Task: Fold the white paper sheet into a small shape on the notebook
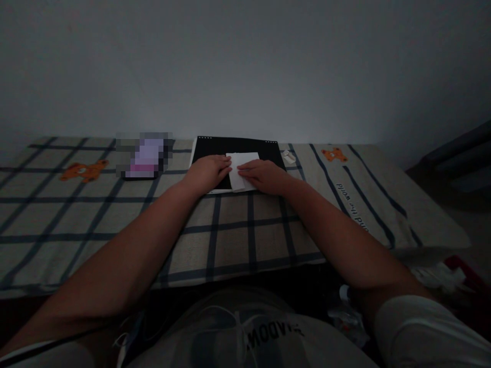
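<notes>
A small piece of white paper (242,179), which looks folded, lies on a black spiral-punched notebook (238,144). My left hand (208,171) rests palm down on the notebook, its outstretched fingertips touching the paper's left edge. From the other side, my right hand (266,176) lies over the paper's right part with fingers stretched flat across it. Both hands press down and neither is wrapped round anything. The right fingers hide some of the paper, and the hands cover the lower corners of the notebook.
The table has a checked cloth (233,230) with bear prints. A phone (146,157), partly pixelated, is at left. A small white item (289,156) lies right of the notebook. Behind stands a grey wall (245,66). Below the table edge at right is a plastic bottle (347,314).
</notes>
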{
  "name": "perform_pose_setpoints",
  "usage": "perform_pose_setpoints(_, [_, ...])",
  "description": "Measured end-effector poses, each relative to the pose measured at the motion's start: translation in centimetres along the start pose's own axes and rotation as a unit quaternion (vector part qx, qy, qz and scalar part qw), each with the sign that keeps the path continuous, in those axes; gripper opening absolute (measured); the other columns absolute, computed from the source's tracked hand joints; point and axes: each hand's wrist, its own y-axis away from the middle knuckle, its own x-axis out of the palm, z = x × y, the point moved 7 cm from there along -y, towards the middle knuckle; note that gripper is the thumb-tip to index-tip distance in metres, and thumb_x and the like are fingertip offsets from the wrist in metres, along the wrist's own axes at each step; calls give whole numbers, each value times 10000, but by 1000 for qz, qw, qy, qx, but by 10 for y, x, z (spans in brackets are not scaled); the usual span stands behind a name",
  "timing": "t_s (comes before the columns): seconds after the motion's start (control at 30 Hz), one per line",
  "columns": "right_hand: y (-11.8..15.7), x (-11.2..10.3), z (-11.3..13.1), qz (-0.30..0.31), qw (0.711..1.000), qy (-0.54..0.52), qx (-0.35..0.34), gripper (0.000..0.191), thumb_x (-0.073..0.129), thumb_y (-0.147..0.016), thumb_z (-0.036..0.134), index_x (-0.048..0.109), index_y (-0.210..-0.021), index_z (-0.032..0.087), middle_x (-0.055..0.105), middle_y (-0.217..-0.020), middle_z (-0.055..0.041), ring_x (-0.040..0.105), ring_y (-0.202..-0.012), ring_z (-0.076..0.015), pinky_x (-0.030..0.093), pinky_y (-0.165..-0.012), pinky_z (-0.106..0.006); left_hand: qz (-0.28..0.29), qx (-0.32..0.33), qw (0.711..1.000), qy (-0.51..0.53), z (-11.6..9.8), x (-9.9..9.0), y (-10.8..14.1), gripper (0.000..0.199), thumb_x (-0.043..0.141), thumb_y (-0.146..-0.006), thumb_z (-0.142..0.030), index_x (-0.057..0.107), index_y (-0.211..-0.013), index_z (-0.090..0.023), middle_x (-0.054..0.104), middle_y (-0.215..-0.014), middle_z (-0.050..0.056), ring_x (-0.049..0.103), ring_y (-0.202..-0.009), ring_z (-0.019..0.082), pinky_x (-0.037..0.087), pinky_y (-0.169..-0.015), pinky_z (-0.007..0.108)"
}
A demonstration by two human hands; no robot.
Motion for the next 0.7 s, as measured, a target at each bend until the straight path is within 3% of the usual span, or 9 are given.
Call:
perform_pose_setpoints(0.17, [-1, 4, -3, -1, 1000, 8, -1, 401, 479, -1050, 216, 686, -1392, 186, 644, -1478, -99, 604, -1359, -245, 479, -1126, -431, 38, -12, 999, -26, 2, 0, -1, 437, 463, -1057, -365, 660, -1413, -203, 597, -1531, 55, 533, -1445, 237, 400, -1211, 384])
perform_pose_setpoints(0.37, [0, 3, -2, -7, 1000, 2, -4, 405, 482, -1045, 208, 685, -1395, 191, 640, -1481, -100, 596, -1370, -260, 474, -1133, -460, 105, -16, 994, -33, 5, -1, 3, 478, 460, -1069, -429, 547, -1517, -287, 472, -1632, 14, 384, -1549, 241, 286, -1262, 513])
perform_pose_setpoints(0.53, [0, 2, -1, 0, 1000, 7, -3, 407, 471, -1050, 208, 678, -1399, 167, 638, -1482, -109, 590, -1377, -262, 475, -1133, -451, 152, -21, 988, -23, 4, 0, 9, 702, 519, -1012, -601, 385, -1626, -288, 342, -1704, 33, 270, -1598, 286, 199, -1286, 544])
perform_pose_setpoints(0.7, [1, 1, -2, -8, 1000, -9, 0, 404, 497, -1034, 193, 689, -1389, 182, 637, -1481, -115, 595, -1372, -262, 467, -1139, -458, 171, -20, 985, -23, -3, 1, 13, 1035, 685, -852, -708, 256, -1676, -251, 245, -1736, 84, 197, -1614, 350, 156, -1295, 560])
